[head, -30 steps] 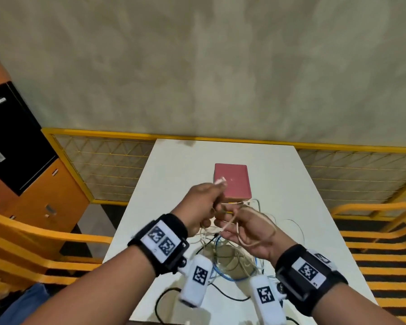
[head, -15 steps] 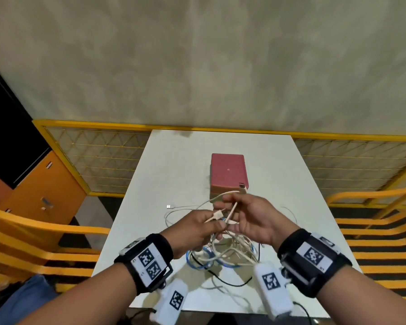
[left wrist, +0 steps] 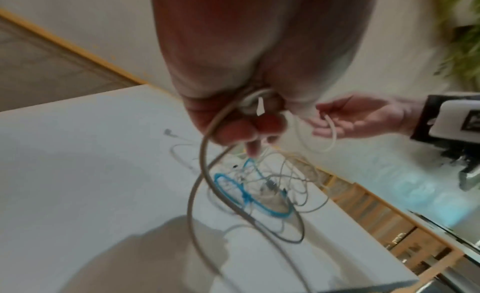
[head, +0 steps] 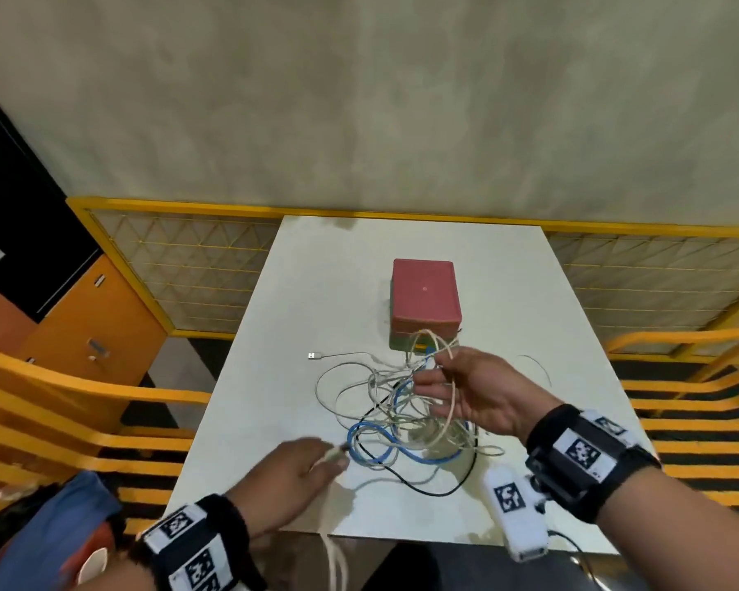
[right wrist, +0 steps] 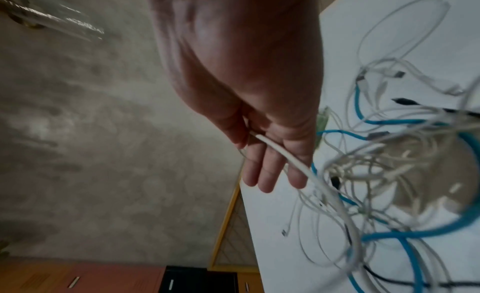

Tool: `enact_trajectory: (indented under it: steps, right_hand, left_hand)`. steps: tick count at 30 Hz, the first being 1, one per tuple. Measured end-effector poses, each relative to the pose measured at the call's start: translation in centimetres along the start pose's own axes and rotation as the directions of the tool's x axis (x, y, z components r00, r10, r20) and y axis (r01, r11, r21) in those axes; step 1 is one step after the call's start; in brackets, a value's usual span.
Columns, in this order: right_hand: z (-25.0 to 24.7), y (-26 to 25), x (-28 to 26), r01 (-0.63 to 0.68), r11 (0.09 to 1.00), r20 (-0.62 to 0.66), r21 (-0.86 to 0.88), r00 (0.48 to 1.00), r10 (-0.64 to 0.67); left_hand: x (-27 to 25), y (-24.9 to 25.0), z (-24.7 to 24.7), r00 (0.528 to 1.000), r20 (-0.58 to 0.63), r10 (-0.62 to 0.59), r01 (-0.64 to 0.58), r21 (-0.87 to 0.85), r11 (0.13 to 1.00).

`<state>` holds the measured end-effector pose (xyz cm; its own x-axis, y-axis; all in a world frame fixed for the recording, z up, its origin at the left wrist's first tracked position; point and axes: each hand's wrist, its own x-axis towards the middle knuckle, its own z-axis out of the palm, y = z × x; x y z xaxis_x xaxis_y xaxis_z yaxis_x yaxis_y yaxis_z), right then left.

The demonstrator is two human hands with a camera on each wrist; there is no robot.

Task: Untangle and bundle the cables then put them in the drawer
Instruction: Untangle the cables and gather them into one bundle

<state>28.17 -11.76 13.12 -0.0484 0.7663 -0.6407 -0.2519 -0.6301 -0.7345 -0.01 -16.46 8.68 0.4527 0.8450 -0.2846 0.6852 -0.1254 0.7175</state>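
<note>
Near the front edge of the white tabletop [head: 299, 292] lies one tangle of cables [head: 402, 413] — one blue cable [head: 370, 441], one black cable [head: 427, 488] and several white ones, too intertwined to count. One free white USB plug [head: 312, 356] points toward the left edge. One red box [head: 425, 294] stands just behind the tangle, toward the tabletop's far edge; no drawer front can be made out on it.

Left hand [head: 293, 475]: low over the front edge, fingers curled and pinching a beige cable [left wrist: 205, 153], which loops down past the table edge; the left wrist view shows the cable wound inside the fist.

Right hand [head: 481, 394]: raised above the tangle's right side, palm turned leftward. Thumb and forefinger pinch a cream cable loop [head: 442, 364], while the other fingers [right wrist: 262, 170] lie straight and close together — the loop crosses them and runs down into the tangle.

Surroundings: yellow mesh railing [head: 197, 266] behind the table, yellow slatted benches [head: 82, 403] at both sides, an orange-and-black cabinet [head: 39, 292] at left.
</note>
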Motion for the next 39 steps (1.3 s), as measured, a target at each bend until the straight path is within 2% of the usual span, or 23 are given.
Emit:
enact_trajectory:
  steps: [1,3,5,6,8,10,12,15,17,19,22,25,28,29,31,32,34,36,38,39]
  right_hand:
    - [0.3,0.7,0.0,-0.002,1.0,-0.008,-0.002,1.0,0.002]
    - [0.8,1.9,0.1,0.001,1.0,-0.006,0.03,1.0,-0.001]
    - [1.1,2.8,0.0,0.003,0.997,0.02,0.078,1.0,-0.005]
    - [1.2,3.1,-0.1,0.001,0.994,0.04,0.106,0.999,-0.005]
    - [1.6,3.7,-0.4,-0.023,0.984,0.087,0.175,0.996,0.008]
    - [1.8,3.9,-0.7,-0.054,0.964,0.13,0.262,0.991,0.02]
    - [1.7,3.8,-1.0,-0.087,0.946,0.177,0.313,0.984,0.031]
    - [1.5,3.5,-1.5,-0.14,0.96,0.254,0.244,0.964,0.076]
    - [1.3,3.3,-1.6,-0.155,0.976,0.254,0.152,0.961,0.113]
    - [0.7,2.6,-1.4,-0.14,0.983,0.185,0.12,0.976,0.117]
    - [0.1,1.5,-1.2,-0.142,0.971,0.157,0.192,0.981,0.113]
    - [0.2,1.7,-1.1,-0.127,0.969,0.128,0.212,0.987,0.102]
    - [0.6,2.7,-1.6,-0.091,0.992,0.119,0.091,0.99,0.08]
    - [0.5,3.2,-1.8,-0.067,0.998,0.119,0.022,0.991,0.064]
    - [0.0,4.1,-2.5,-0.008,0.989,0.154,-0.149,0.988,0.031]
    - [-0.2,4.6,-3.1,0.034,0.963,0.179,-0.267,0.984,0.015]
    - [-0.8,6.2,-4.2,0.085,0.843,0.23,-0.532,0.972,0.047]
    - [-1.2,7.9,-5.7,0.083,0.679,0.234,-0.729,0.963,0.134]
    - [-1.7,9.1,-7.2,0.116,0.474,0.238,-0.873,0.949,0.207]
    - [-1.1,9.6,-6.9,0.112,0.436,0.21,-0.893,0.96,0.184]
  left_hand:
    - [0.6,1.2,-0.2,0.997,-0.063,0.044,-0.043,0.019,0.999]
    - [2.1,3.2,-0.3,0.993,-0.081,0.086,-0.068,0.205,0.976]
    - [3.3,5.3,0.1,0.986,-0.114,0.12,-0.061,0.422,0.905]
    - [3.9,6.3,0.5,0.978,-0.125,0.166,-0.09,0.468,0.879]
    - [5.0,7.6,1.8,0.97,-0.131,0.202,-0.133,0.409,0.903]
    - [5.9,7.9,3.0,0.977,-0.161,0.141,-0.09,0.287,0.954]
    - [6.2,7.5,4.0,0.977,-0.172,0.123,-0.08,0.237,0.968]
    - [5.9,6.8,4.3,0.974,-0.16,0.161,-0.148,0.091,0.985]
    - [5.3,6.0,4.0,0.975,-0.111,0.194,-0.198,-0.029,0.98]
    - [4.0,4.9,3.5,0.969,0.038,0.244,-0.243,-0.029,0.97]
    - [1.5,3.0,3.1,0.938,0.284,0.2,-0.226,0.06,0.972]
    - [-0.6,1.7,2.7,0.9,0.418,0.121,-0.172,0.087,0.981]
    - [-1.7,1.8,1.7,0.894,0.442,0.078,-0.157,0.144,0.977]
    - [-1.9,1.9,1.2,0.905,0.422,0.058,-0.145,0.177,0.974]
    - [-1.8,1.7,0.3,0.939,0.342,0.025,-0.071,0.12,0.99]
    - [-1.5,1.6,-0.2,0.961,0.278,0.006,-0.01,0.016,1.0]
    - [-0.8,1.9,-1.5,0.989,0.133,-0.061,0.093,-0.249,0.964]
    - [0.4,2.9,-2.8,0.995,0.031,-0.093,0.097,-0.451,0.887]
    - [1.7,4.4,-3.8,0.996,-0.016,-0.087,0.063,-0.558,0.828]
    - [2.4,5.4,-4.1,0.997,-0.026,-0.079,0.048,-0.602,0.797]
